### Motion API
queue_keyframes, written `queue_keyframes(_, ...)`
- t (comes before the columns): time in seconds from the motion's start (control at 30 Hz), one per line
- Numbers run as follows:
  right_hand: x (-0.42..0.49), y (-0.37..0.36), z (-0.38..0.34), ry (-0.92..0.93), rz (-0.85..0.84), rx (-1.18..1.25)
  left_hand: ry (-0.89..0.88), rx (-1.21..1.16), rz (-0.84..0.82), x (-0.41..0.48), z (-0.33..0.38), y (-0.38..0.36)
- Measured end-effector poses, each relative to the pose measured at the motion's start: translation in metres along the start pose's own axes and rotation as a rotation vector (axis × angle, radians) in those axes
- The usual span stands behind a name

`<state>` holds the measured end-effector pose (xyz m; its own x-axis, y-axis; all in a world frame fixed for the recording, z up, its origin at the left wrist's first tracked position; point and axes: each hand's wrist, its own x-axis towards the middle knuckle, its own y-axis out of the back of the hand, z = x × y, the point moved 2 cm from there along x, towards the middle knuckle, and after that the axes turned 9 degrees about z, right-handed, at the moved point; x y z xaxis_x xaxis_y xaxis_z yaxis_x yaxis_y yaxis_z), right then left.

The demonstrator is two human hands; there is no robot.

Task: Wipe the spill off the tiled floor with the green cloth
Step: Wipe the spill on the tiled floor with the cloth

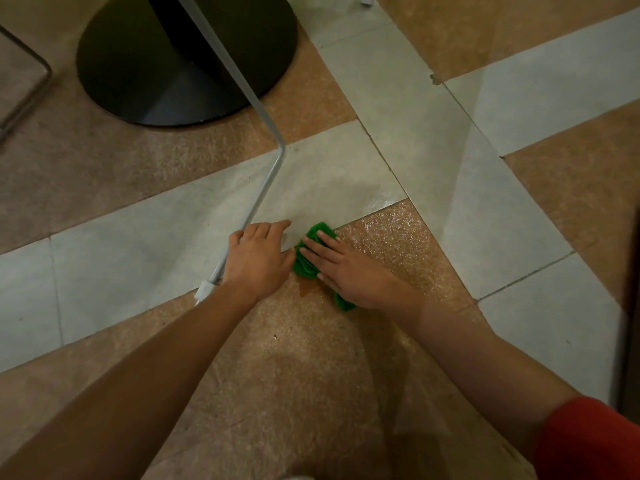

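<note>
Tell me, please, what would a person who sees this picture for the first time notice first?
The bright green cloth near the centre catches the eye, pressed flat on the floor under the right hand. A small brown spill shows at its near edge, between both wrists. The left hand rests on the floor beside a bent grey metal leg, and a black round base stands at the top left.

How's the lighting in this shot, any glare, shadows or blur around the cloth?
Head view: dim, warm light; wet glare glistens on the brown tile right of the green cloth; soft shadows fall near both hands; wide-angle bending shows at the edges; the right hand and left hand look sharp, with little blur.
</note>
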<state>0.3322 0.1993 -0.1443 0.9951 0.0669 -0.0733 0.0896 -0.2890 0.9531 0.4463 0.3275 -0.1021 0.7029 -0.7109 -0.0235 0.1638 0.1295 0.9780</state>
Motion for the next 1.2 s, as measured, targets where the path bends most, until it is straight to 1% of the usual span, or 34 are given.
queue_keyframes(0.1,0.015,0.004,0.003,-0.174,0.042,0.044,-0.015,-0.003,-0.009,-0.003,-0.001,0.002)
queue_keyframes(0.17,0.025,0.005,0.000,-0.218,0.039,0.032,-0.007,-0.001,0.001,-0.003,-0.003,0.005)
queue_keyframes(0.23,0.030,0.003,-0.007,-0.149,0.002,-0.018,0.006,-0.010,0.010,-0.002,-0.004,0.008)
queue_keyframes(0.33,0.027,-0.005,-0.028,0.059,-0.068,-0.126,0.008,-0.050,-0.008,-0.001,-0.004,0.008)
queue_keyframes(0.47,0.010,-0.007,-0.030,0.147,-0.084,-0.032,0.000,-0.070,-0.048,-0.005,-0.003,0.006)
queue_keyframes(0.53,0.006,-0.002,-0.019,0.114,-0.076,-0.006,-0.010,-0.062,-0.055,-0.007,-0.004,0.005)
queue_keyframes(0.6,0.008,0.001,-0.012,0.008,-0.037,0.017,-0.009,-0.066,-0.046,-0.007,-0.006,0.007)
queue_keyframes(0.7,0.011,-0.005,-0.023,-0.074,-0.016,-0.020,0.033,-0.074,-0.027,-0.004,-0.009,0.012)
queue_keyframes(0.77,0.009,-0.010,-0.032,-0.045,-0.022,-0.046,0.058,-0.080,-0.017,0.000,-0.008,0.015)
queue_keyframes(0.83,0.005,-0.013,-0.036,0.026,-0.045,-0.049,0.068,-0.083,-0.015,0.002,-0.007,0.016)
queue_keyframes(0.9,-0.002,-0.013,-0.030,0.074,-0.067,-0.068,0.050,-0.087,-0.016,0.000,-0.004,0.016)
queue_keyframes(0.93,-0.006,-0.010,-0.024,0.069,-0.066,-0.074,0.033,-0.090,-0.019,-0.002,-0.003,0.016)
queue_keyframes(0.97,-0.008,-0.008,-0.017,0.028,-0.055,-0.066,0.017,-0.092,-0.027,-0.004,-0.003,0.016)
queue_keyframes(1.07,-0.005,0.001,0.001,-0.205,-0.003,-0.013,-0.016,-0.096,-0.062,-0.009,-0.007,0.015)
queue_keyframes(1.1,-0.002,0.003,0.000,-0.258,0.007,-0.014,-0.021,-0.099,-0.078,-0.009,-0.009,0.015)
queue_keyframes(1.17,0.002,0.001,-0.011,-0.299,0.025,-0.024,-0.023,-0.096,-0.101,-0.011,-0.011,0.015)
queue_keyframes(1.2,0.002,-0.003,-0.019,-0.269,0.022,-0.031,-0.026,-0.094,-0.106,-0.012,-0.011,0.015)
